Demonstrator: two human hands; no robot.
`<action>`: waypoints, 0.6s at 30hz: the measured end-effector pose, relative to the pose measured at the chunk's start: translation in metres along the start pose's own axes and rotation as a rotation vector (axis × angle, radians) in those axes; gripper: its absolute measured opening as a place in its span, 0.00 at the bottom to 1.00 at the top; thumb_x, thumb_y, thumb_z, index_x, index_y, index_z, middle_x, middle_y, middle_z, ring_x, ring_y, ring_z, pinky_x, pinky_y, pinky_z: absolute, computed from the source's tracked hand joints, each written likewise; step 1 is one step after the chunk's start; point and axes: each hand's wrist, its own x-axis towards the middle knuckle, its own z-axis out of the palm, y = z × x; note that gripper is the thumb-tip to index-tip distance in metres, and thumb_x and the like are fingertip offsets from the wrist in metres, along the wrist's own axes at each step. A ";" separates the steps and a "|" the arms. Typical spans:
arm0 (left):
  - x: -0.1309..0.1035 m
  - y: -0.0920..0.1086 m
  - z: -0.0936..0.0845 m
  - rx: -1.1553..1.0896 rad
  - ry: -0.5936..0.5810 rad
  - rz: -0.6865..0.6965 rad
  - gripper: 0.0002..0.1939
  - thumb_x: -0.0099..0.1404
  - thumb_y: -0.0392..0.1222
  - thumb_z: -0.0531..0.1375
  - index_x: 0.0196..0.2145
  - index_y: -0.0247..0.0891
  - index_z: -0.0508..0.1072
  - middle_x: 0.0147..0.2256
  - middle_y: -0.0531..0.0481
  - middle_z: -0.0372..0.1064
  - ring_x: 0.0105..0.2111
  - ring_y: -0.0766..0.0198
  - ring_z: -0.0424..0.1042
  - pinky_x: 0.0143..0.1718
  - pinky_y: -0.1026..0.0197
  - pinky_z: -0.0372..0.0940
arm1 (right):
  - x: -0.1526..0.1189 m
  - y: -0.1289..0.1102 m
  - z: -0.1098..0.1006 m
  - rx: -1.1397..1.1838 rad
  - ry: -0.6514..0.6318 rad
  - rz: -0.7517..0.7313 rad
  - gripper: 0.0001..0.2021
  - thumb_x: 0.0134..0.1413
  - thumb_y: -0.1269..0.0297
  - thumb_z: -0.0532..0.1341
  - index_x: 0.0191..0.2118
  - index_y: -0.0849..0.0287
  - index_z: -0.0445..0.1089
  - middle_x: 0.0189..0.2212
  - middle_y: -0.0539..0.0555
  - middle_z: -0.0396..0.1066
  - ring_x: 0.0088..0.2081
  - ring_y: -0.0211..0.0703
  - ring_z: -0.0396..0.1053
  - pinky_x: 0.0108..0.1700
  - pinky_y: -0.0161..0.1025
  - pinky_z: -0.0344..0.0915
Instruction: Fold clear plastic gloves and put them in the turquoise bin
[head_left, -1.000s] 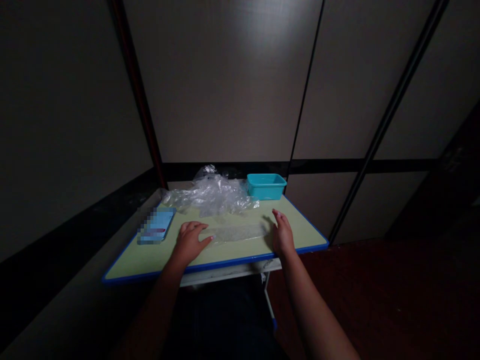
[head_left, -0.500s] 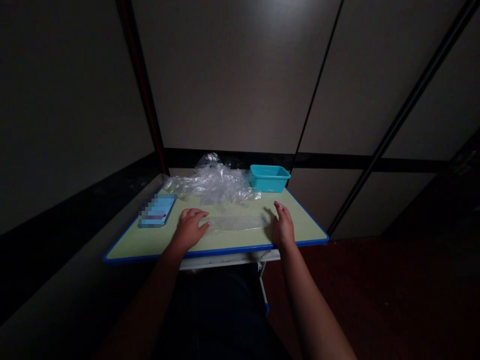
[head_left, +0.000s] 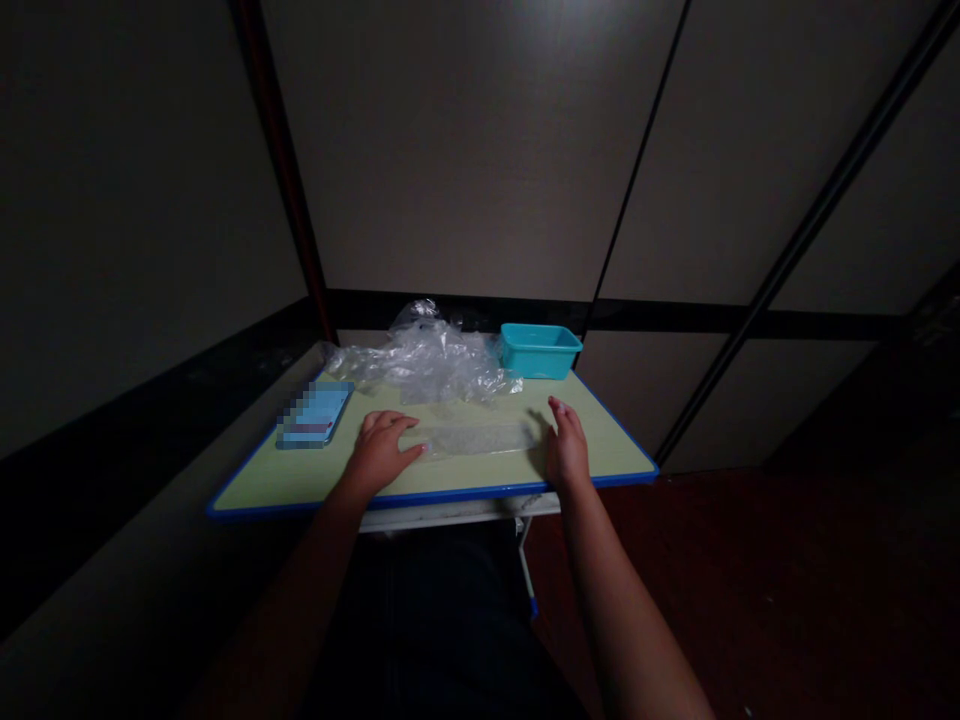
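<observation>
nearest the camera, both forearms reach up onto a small desk (head_left: 300, 485) with a pale green top and blue edging. the left hand (head_left: 379, 455) lies palm down, fingers loosely spread, its fingertips touching the left end of a flat clear plastic bag (head_left: 480, 439). the right hand (head_left: 566, 447) stands more on its edge at the bag's right end, fingers straight and together; whether it touches the plastic i cannot tell. neither hand pinches anything. the bag lies flat between the two hands, in the near middle of the desk. at ten o'clock from the left hand, near the desk's left edge, lies a blue phone (head_left: 315, 414), its face blurred. farther back, at twelve o'clock from the bag, sits a crumpled heap of clear plastic bags (head_left: 424, 358). just beside it, at the far right corner, stands a teal plastic tub (head_left: 540, 350). behind the desk rise grey wall panels (head_left: 465, 150).
</observation>
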 end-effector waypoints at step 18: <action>0.002 -0.008 0.007 0.021 0.069 0.039 0.15 0.67 0.46 0.52 0.42 0.41 0.75 0.42 0.44 0.72 0.49 0.53 0.63 0.57 0.48 0.55 | -0.001 0.000 -0.001 -0.073 -0.006 -0.024 0.10 0.53 0.52 0.59 0.38 0.46 0.73 0.49 0.47 0.71 0.55 0.41 0.63 0.52 0.42 0.59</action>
